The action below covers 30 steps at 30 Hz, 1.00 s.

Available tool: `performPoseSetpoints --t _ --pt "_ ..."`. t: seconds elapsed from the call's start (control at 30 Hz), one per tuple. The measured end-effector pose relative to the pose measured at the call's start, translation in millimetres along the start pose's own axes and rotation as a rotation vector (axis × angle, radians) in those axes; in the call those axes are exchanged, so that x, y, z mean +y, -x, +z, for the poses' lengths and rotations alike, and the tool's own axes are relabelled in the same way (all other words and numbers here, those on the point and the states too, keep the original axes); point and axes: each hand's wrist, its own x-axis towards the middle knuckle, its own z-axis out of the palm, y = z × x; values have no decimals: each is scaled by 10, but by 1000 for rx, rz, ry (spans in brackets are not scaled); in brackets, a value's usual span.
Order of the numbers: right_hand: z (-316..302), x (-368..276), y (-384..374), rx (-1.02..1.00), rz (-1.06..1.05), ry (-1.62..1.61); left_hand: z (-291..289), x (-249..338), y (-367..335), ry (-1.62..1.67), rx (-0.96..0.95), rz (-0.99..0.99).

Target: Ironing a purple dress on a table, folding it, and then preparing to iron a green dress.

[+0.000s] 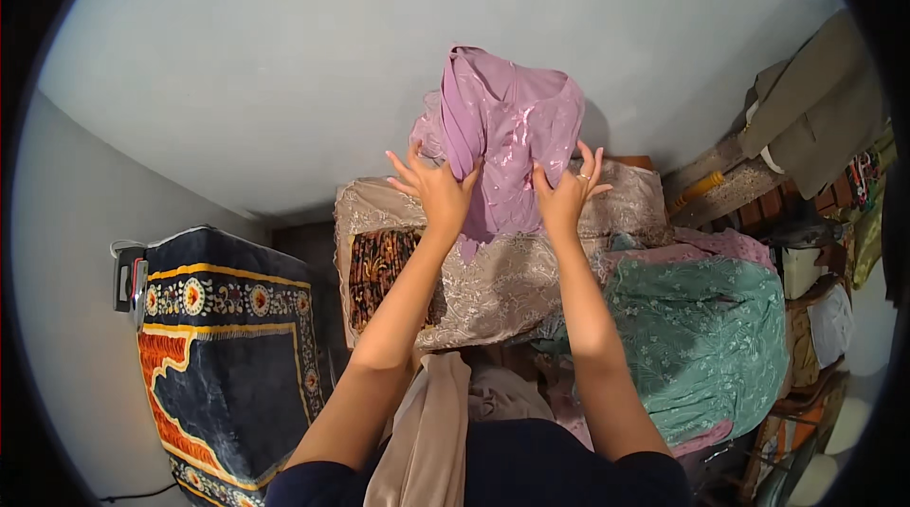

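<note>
We've got the lilac garment point(507, 142) held up over the far edge of the beige embroidered cloth pile point(493, 289), left hand point(438, 192) and right hand point(566, 194) pinching it, spare fingers splayed, so it looks half-folded, not laid down yet.

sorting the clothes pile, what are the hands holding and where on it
Both the left hand and right hand grip a lilac garment at its lower middle.

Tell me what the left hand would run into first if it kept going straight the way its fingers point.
The left hand already grips the lilac garment. Its fingers point up past the cloth's left side, so next would probably be the pale wall, though depth is unclear.
</note>
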Motion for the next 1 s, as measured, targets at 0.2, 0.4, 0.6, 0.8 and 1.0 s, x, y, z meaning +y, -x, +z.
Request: performPoseSetpoints --t 0.2,0.4,0.6,0.8,1.0 --pt "118 -13 -302 35 -7 -12 180 -13 -273 2 42 -13" --pt "-61 -311 -915 151 -67 -45 -110 351 -728 102 166 46" --pt "-277 -521 -1080 289 -156 -110 -290 464 -883 196 293 138" --pt "-386 -249 -326 175 -134 -100 -289 238 -129 193 185 82" --pt "-213 283 859 -91 19 -72 24 -373 986 96 -64 -88"
